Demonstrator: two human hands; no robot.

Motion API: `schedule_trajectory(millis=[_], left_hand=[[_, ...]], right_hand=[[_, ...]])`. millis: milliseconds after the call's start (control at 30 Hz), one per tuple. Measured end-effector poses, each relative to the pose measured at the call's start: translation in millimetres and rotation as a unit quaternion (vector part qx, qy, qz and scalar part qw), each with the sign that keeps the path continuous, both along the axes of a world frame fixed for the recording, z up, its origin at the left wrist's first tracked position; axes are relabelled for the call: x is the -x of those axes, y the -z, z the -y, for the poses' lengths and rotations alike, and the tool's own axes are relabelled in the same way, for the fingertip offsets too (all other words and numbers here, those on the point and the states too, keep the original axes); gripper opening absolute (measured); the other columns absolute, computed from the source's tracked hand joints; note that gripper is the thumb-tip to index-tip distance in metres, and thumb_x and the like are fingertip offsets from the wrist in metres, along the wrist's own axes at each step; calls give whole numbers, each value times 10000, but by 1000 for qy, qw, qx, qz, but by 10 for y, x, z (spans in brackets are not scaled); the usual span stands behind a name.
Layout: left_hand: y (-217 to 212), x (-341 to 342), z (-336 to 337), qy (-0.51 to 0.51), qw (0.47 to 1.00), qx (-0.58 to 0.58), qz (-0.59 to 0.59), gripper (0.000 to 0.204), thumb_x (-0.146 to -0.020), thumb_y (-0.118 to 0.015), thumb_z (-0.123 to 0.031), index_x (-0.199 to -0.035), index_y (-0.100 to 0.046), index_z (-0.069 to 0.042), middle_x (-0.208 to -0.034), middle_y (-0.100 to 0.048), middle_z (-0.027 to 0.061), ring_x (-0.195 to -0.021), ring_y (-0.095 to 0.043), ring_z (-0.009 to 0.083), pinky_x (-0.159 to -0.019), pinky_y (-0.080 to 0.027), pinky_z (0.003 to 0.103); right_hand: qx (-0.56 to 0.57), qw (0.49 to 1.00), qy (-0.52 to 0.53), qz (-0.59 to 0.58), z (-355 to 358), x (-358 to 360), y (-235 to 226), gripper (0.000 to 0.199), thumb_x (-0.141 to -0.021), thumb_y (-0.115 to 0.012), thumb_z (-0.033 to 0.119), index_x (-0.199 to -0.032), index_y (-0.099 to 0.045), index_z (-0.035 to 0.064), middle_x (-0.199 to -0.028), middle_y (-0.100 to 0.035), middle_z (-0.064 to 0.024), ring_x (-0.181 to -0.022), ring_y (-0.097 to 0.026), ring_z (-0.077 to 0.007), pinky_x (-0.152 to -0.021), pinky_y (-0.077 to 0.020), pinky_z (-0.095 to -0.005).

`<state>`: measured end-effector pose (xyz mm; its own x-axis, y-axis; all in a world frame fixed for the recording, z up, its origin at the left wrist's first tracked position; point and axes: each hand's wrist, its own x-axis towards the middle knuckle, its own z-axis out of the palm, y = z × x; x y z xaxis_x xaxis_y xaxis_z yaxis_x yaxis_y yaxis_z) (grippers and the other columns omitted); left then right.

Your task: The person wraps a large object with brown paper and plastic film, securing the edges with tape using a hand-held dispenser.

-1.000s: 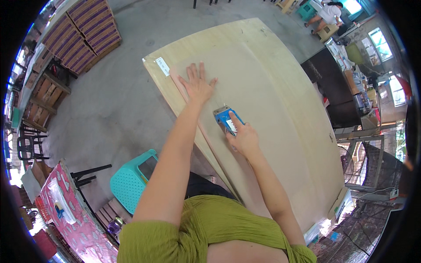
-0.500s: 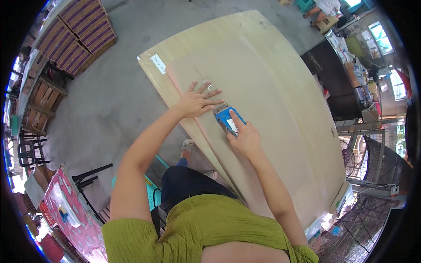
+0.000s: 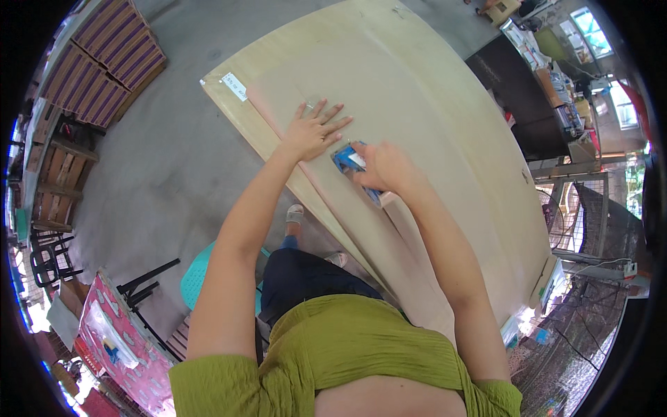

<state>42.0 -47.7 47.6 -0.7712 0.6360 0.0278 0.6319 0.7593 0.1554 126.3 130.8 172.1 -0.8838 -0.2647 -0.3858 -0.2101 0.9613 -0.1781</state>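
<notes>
A large pale wood-coloured sheet [image 3: 458,139] spreads before me, with a beige layer along its near left side. My left hand [image 3: 313,135] lies flat on this layer near its left edge, fingers spread. My right hand [image 3: 390,169] grips a blue hand tool [image 3: 344,157] with a white label, pressed low to the surface just right of my left hand. Its working end is partly hidden, so its exact kind cannot be told. Behind the tool a dark line runs toward me along the beige layer. A white paper label [image 3: 234,86] sits at the sheet's far left corner.
A turquoise stool [image 3: 199,272] stands left of my legs, near a table with a pink patterned cover [image 3: 114,326]. Stacked cartons [image 3: 114,55] and wooden pallets [image 3: 62,184] line the left. Beyond the sheet's right side is a dark, cluttered desk [image 3: 517,104].
The blue tool has tilted in my right hand, and that hand now covers more of it. Both hands appear a little higher in view. The dark line behind the tool shows more clearly.
</notes>
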Motion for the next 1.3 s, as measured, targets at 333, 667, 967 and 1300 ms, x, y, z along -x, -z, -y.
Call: schedule_trajectory(millis=[333, 667, 967, 1300], left_hand=[[20, -121, 57, -16, 998, 25, -57, 520, -1041, -330, -502, -1550, -295, -403, -1658, -195, -23, -1520, -196, 276, -1201, -144, 609], [63, -1563, -605, 245, 964, -90, 43, 472, -1032, -361, -466, -1497, -415, -396, -1634, -267, -18, -1513, -210, 293, -1226, -130, 546], [133, -2214, -1102, 183, 978, -99, 24, 551, -1010, -376, -553, -1534, -348, -385, -1651, -220, -1, -1514, -189, 322, -1207, -116, 598], [86, -2715, -1408, 287, 954, -82, 37, 664, -944, -425, -653, -1543, -329, -384, -1661, -184, -10, -1523, -142, 327, -1203, -106, 613]], right_hand=[[10, 992, 67, 103, -674, -1472, -369, 608, -783, -697, 314, -1332, -575, 82, -884, -698, -254, -841, -682, -419, -797, -556, -489], [-44, 991, 62, 107, -963, -1905, -293, 750, -747, -721, 288, -1446, -494, 140, -877, -698, -242, -821, -681, -406, -766, -552, -490], [-28, 986, 94, 138, -1453, -2813, -434, 696, -787, -709, 305, -1424, -500, 115, -841, -701, -225, -788, -682, -414, -741, -559, -489], [-14, 978, 98, 185, -2005, -3517, -373, 724, -772, -722, 312, -1439, -497, 141, -786, -687, -205, -749, -669, -402, -725, -540, -490]])
